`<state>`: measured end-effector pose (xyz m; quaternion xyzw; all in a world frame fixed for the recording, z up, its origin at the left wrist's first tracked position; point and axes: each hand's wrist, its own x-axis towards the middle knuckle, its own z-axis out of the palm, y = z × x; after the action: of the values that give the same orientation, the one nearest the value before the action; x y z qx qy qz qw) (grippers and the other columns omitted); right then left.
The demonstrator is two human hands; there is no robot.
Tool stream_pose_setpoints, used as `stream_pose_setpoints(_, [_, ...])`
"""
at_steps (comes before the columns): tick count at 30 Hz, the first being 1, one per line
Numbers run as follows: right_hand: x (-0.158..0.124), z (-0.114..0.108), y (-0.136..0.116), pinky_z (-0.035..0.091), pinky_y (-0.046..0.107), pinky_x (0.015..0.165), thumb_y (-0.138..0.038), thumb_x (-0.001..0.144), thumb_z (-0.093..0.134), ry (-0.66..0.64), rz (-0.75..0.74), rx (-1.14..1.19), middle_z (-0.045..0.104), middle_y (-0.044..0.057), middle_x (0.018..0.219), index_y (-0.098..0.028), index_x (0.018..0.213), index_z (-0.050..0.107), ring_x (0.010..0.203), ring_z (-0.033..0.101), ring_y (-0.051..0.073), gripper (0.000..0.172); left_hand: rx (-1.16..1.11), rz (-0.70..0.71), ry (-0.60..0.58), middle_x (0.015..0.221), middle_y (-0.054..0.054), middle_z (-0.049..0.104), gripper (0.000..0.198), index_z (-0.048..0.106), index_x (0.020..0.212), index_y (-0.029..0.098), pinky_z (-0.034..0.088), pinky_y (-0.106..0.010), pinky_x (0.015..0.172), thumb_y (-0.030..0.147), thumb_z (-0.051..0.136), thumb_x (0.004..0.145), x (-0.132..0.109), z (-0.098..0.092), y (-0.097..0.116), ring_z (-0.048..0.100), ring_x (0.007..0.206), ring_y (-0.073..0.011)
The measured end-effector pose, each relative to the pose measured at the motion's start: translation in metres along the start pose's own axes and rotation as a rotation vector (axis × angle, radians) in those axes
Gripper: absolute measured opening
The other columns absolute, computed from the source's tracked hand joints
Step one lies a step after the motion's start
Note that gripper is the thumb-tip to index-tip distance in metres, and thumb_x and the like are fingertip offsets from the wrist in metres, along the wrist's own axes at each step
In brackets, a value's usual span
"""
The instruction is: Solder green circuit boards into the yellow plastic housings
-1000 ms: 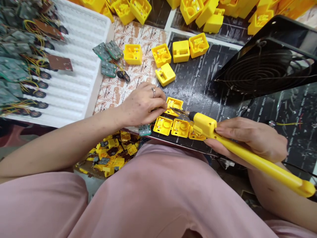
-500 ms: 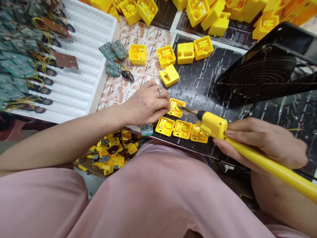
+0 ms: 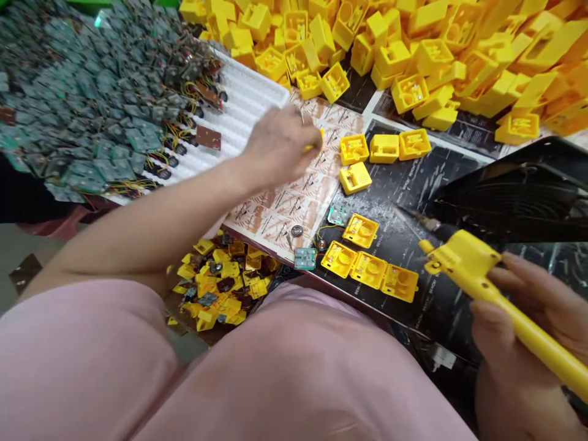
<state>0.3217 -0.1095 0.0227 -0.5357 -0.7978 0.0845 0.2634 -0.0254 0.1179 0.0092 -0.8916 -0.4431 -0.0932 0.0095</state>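
My left hand (image 3: pixel 287 144) is closed, its curled fingers around a yellow plastic box (image 3: pixel 320 139) that they mostly hide. My right hand (image 3: pixel 528 312) grips a yellow soldering iron (image 3: pixel 473 260), its tip over the black board, pointing up and left. Between the hands lie several open yellow casings (image 3: pixel 370 269), three in a row and one behind. Beside these are a green circuit board (image 3: pixel 305 258), another circuit board (image 3: pixel 339 214) and a small round speaker (image 3: pixel 297 231) with thin wires.
Several yellow boxes (image 3: pixel 384 149) stand behind the casings, with a large heap of boxes (image 3: pixel 432 58) further back. At left, circuit boards (image 3: pixel 92 92) pile on a white ribbed foam tray (image 3: pixel 248 92). A black fan (image 3: pixel 519 196) is at right. Yellow parts (image 3: pixel 225 282) fill a box below the table edge.
My left hand has left the casings and moved back to a yellow box. The soldering iron has drawn away right from the casing. The view has tilted up, showing more of the heaps.
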Motion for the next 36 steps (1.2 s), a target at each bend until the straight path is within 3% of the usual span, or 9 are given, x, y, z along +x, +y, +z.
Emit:
stream_pose_setpoints(5, [0.046,0.022,-0.009,0.069,0.038,0.069,-0.053,0.113,0.059,0.029,-0.029,-0.028,0.081,0.006,0.096,-0.032,0.134,0.074,0.084,0.083,0.028,0.033,0.138,-0.081,-0.191,0.116,-0.009,0.082,0.037,0.078,0.128,0.024,0.040,-0.065,0.125,0.039,0.077,0.094,0.036,0.002,-0.030,0.065,0.129,-0.0365])
stream_pose_setpoints(8, [0.080,0.038,0.002,0.067,0.034,0.068,-0.046,0.116,0.056,0.091,-0.060,-0.039,0.081,0.003,0.090,-0.028,0.118,0.075,0.073,0.080,0.022,0.026,0.105,-0.012,-0.246,0.117,-0.009,0.081,0.046,0.075,0.138,0.025,0.045,-0.061,0.122,0.043,0.073,0.095,0.023,-0.004,-0.012,0.072,0.122,-0.0365])
stream_pose_setpoints(11, [0.119,0.066,0.014,0.067,0.038,0.075,-0.057,0.111,0.066,0.108,-0.091,-0.068,0.082,0.007,0.101,-0.026,0.119,0.074,0.084,0.081,0.025,0.034,0.098,0.081,-0.372,0.141,-0.013,0.075,0.056,0.065,0.153,0.022,0.050,-0.052,0.119,0.030,0.069,0.098,0.002,-0.012,0.014,0.073,0.130,-0.0354])
stream_pose_setpoints(13, [0.144,0.089,0.018,0.066,0.042,0.077,-0.066,0.102,0.075,0.043,-0.123,-0.145,0.081,0.009,0.106,-0.024,0.125,0.072,0.095,0.081,0.031,0.049,0.108,0.101,-0.426,0.147,-0.012,0.072,0.054,0.065,0.153,0.022,0.049,-0.051,0.122,0.029,0.067,0.099,-0.006,-0.014,0.024,0.071,0.137,-0.0359])
stream_pose_setpoints(16, [0.167,0.114,0.019,0.065,0.041,0.082,-0.058,0.103,0.075,-0.079,-0.095,-0.171,0.080,0.009,0.109,-0.024,0.129,0.068,0.105,0.079,0.031,0.043,0.085,0.072,-0.435,0.146,-0.008,0.072,0.053,0.065,0.152,0.026,0.049,-0.051,0.122,0.040,0.067,0.101,-0.009,-0.012,0.024,0.071,0.137,-0.0358])
stream_pose_setpoints(21, [0.157,0.103,0.020,0.062,0.036,0.080,-0.045,0.109,0.053,-0.042,-0.037,-0.116,0.078,0.004,0.102,-0.023,0.129,0.065,0.089,0.078,0.023,0.032,0.080,-0.101,-0.346,0.134,-0.015,0.078,0.064,0.058,0.160,0.020,0.053,-0.049,0.116,0.056,0.057,0.107,-0.009,-0.005,0.021,0.073,0.130,-0.0378])
stream_pose_setpoints(26, [0.147,0.084,0.025,0.056,0.031,0.070,-0.043,0.110,0.049,-0.046,0.068,-0.133,0.077,0.002,0.086,-0.022,0.127,0.068,0.071,0.073,0.020,0.033,0.043,-0.145,-0.302,0.121,-0.018,0.081,0.068,0.060,0.162,0.020,0.054,-0.056,0.110,0.060,0.058,0.108,0.007,-0.002,0.049,0.076,0.123,-0.0434])
stream_pose_setpoints(31, [0.154,0.078,0.031,0.052,0.032,0.071,-0.057,0.116,0.049,-0.086,0.144,-0.345,0.081,0.007,0.101,-0.022,0.130,0.073,0.086,0.080,0.026,0.045,-0.073,-0.163,-0.282,0.124,-0.014,0.079,0.052,0.071,0.150,0.027,0.055,-0.055,0.109,0.054,0.052,0.110,0.013,0.004,0.045,0.075,0.124,-0.0420])
stream_pose_setpoints(36, [0.141,0.077,0.020,0.048,0.031,0.067,-0.074,0.105,0.065,-0.075,0.096,-0.353,0.080,0.010,0.101,-0.022,0.133,0.071,0.093,0.077,0.030,0.059,-0.121,-0.057,-0.165,0.125,-0.013,0.077,0.055,0.073,0.144,0.025,0.057,-0.052,0.106,0.061,0.058,0.105,0.007,0.014,0.035,0.074,0.123,-0.0407])
